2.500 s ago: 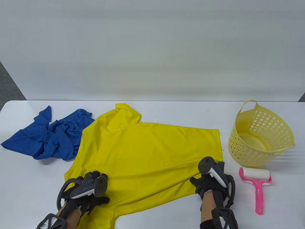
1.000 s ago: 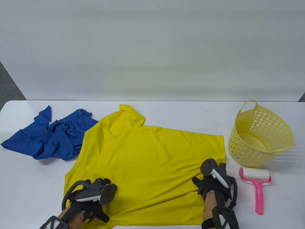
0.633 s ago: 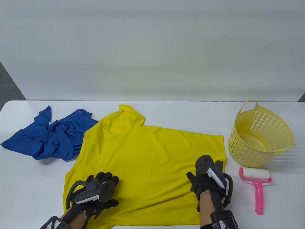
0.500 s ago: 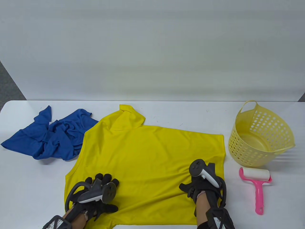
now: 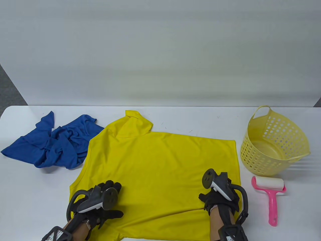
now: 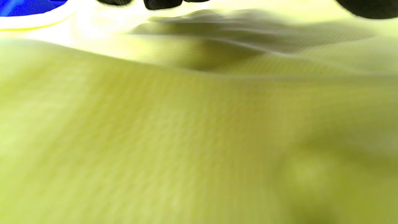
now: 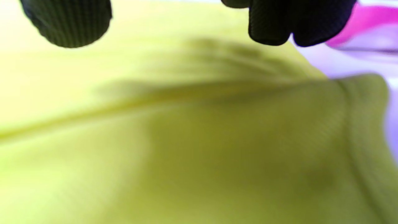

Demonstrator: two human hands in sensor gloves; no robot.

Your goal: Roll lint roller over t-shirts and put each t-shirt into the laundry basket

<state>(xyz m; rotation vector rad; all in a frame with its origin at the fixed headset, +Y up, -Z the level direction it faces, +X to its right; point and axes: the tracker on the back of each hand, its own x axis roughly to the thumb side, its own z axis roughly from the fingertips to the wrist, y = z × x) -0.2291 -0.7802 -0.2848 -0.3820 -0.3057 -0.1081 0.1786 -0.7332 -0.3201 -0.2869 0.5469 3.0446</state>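
Right hand [image 5: 220, 198] now nearer the yellow t-shirt [image 5: 160, 160] corner, left hand [image 5: 105, 200] beside, both flat, gripping nothing.

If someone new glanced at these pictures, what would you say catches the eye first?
The yellow t-shirt spread flat across the table's middle, with the left hand and right hand resting on its near part. Next, the crumpled blue t-shirt at the left, and the yellow laundry basket with the pink lint roller at the right.

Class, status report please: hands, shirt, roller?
Both hands, left and right, flat on yellow t-shirt. Lint roller untouched beside basket. Nothing blocking.
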